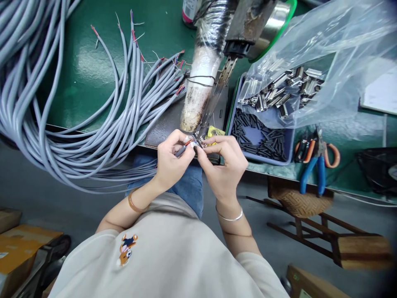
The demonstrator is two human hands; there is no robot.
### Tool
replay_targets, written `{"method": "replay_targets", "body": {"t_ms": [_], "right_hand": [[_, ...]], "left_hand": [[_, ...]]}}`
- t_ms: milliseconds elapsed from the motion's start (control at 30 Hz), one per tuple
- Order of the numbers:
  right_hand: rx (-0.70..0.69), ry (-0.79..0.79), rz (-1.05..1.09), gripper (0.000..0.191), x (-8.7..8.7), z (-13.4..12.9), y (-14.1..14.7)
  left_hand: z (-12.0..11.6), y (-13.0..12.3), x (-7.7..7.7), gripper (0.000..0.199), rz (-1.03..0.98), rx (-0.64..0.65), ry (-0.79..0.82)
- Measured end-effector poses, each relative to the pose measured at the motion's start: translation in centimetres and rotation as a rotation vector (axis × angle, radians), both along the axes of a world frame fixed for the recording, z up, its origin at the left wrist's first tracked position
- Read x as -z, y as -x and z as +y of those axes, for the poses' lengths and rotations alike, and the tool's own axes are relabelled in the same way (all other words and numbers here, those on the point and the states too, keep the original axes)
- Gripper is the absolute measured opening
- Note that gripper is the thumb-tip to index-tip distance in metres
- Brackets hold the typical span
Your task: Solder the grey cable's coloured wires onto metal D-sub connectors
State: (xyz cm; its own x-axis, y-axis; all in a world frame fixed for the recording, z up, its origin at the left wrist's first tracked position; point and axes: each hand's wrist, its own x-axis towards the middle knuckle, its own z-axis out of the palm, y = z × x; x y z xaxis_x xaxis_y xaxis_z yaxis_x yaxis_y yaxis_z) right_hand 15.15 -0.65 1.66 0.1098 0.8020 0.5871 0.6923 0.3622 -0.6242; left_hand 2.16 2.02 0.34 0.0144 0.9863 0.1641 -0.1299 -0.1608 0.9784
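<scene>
In the head view, my left hand (174, 159) is closed in a pinch on the end of a grey cable (180, 152), where a red wire shows. Facing it, my right hand (223, 160) pinches a small metal connector (199, 140) between thumb and fingers. Cable end and connector meet between my fingertips; whether the wires are joined to it I cannot tell. Just above my hands is the tip of a soldering iron (223, 74), beside a stained white tube (199, 78). A yellow piece (214, 133) lies behind my right fingers.
Many grey cables (124, 111) with stripped ends spread over the left of the green table (89, 58). At right, a blue bin (290, 153) holds black sleeves (263, 142) under a plastic bag (328, 45) of metal connectors (282, 89). Pliers (316, 165) lie beside it; a wooden stool (350, 248) stands below.
</scene>
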Motion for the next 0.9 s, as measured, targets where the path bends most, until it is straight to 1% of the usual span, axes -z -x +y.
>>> {"method": "replay_targets", "body": {"t_ms": [300, 367, 433, 533, 633, 700, 767, 867, 900], "right_hand": [[0.005, 0.012, -0.001, 0.018, -0.7, 0.6, 0.2], [0.006, 0.017, -0.007, 0.018, -0.9, 0.5, 0.2], [0.005, 0.010, -0.017, 0.019, -1.0, 0.4, 0.1], [0.002, -0.004, -0.058, 0.020, -1.1, 0.2, 0.0], [-0.023, -0.019, -0.120, 0.021, -0.9, 0.0, 0.0], [-0.039, -0.025, -0.135, 0.021, -0.8, -0.2, -0.1], [-0.040, -0.009, -0.095, 0.018, -0.6, -0.5, -0.3], [0.018, 0.051, 0.096, 0.007, -0.6, -1.4, -0.8], [0.051, 0.043, 0.164, 0.006, -0.6, -1.8, -1.0]], "left_hand": [[0.2, -0.1, -0.5, 0.008, 0.085, -0.042, -0.053], [0.3, 0.0, -0.6, 0.008, 0.088, -0.045, -0.044], [0.3, 0.1, -0.8, 0.008, 0.080, -0.032, -0.010], [0.5, 0.3, -1.0, 0.013, 0.017, -0.001, 0.087], [0.6, 0.5, -1.1, 0.018, -0.054, 0.051, 0.180], [0.6, 0.5, -1.1, 0.020, -0.074, 0.079, 0.213], [0.5, 0.5, -1.1, 0.020, -0.084, 0.093, 0.234], [0.2, 0.6, -1.1, 0.020, -0.117, 0.113, 0.255], [0.1, 0.7, -1.0, 0.021, -0.137, 0.135, 0.265]]}}
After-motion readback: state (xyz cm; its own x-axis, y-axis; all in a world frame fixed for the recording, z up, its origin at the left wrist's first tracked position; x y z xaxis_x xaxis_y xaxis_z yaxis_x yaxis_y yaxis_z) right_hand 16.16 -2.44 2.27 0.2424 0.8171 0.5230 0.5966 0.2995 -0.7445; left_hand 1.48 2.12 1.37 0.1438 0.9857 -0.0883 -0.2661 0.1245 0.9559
